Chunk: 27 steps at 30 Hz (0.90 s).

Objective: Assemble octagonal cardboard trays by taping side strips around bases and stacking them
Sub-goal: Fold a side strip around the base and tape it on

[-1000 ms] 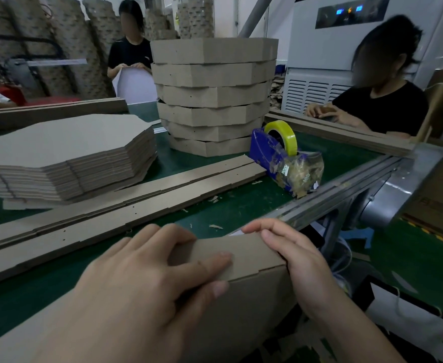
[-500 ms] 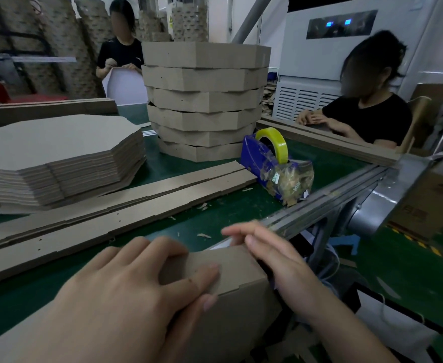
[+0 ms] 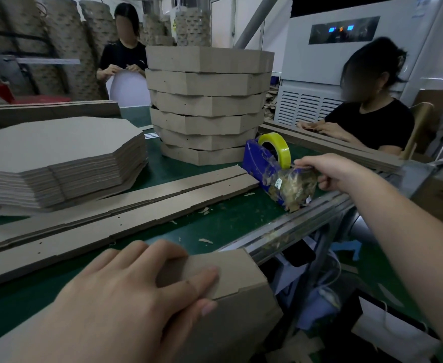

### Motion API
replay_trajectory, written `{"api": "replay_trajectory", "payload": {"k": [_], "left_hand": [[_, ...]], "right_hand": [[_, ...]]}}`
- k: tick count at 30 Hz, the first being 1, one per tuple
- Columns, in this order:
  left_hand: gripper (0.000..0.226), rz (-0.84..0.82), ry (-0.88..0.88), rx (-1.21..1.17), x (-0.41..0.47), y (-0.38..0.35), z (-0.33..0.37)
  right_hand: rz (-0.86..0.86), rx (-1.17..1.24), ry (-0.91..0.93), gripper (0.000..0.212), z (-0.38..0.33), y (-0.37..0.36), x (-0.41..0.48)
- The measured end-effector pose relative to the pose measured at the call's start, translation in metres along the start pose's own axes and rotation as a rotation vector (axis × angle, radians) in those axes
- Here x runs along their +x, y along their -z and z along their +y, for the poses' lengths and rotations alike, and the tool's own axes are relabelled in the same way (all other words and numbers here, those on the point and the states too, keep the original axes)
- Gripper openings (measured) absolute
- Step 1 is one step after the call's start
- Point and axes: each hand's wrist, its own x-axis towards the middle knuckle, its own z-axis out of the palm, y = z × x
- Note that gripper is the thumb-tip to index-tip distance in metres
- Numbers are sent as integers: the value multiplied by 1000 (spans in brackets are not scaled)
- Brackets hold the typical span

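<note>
Unfinished brown tray (image 3: 241, 310) nearest, side strips (image 3: 126, 213) flat, finished trays (image 3: 209, 106) stacked behind

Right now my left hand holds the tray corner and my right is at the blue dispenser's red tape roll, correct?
No: the head view shows the tape roll is yellow, not red. Left hand on the tray corner and right hand at the blue dispenser are correct.
</note>
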Motion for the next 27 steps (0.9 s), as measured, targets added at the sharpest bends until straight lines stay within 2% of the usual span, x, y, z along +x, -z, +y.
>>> {"api": "replay_trajectory", "payload": {"k": [4, 8, 11, 14, 16, 17, 20, 21, 22, 24, 27], "left_hand": [[35, -23, 8, -6, -1, 1, 0], [38, -28, -1, 9, -1, 0, 1], [43, -14, 0, 6, 0, 0, 1], [42, -14, 3, 14, 0, 0, 2], [38, -23, 9, 1, 0, 1, 1], [36, -32, 15, -7, 1, 2, 1], [35, -48, 40, -24, 0, 4, 0], [35, -50, 49, -29, 0, 5, -1], [35, -52, 55, -31, -1, 5, -1], [35, -55, 62, -29, 0, 5, -2], [36, -86, 48, -11, 0, 5, -1]], "right_hand": [[-66, 263, -98, 25, -1, 2, -6], [-42, 478, -59, 10, -3, 2, -13], [-25, 679, 119, 22, 16, 0, -19], [-122, 852, 297, 40, 49, -1, -31], [-87, 787, 280, 42, 62, -4, -37], [-12, 651, 260, 37, 64, -6, -38], [297, -45, 209, 18, 65, 1, -51], [372, -215, 217, 16, 64, 3, -61], [423, -284, 255, 13, 63, 4, -74], [421, -202, 372, 9, 51, -5, -110], [167, 134, 475, 11, 36, -36, -184]]}}
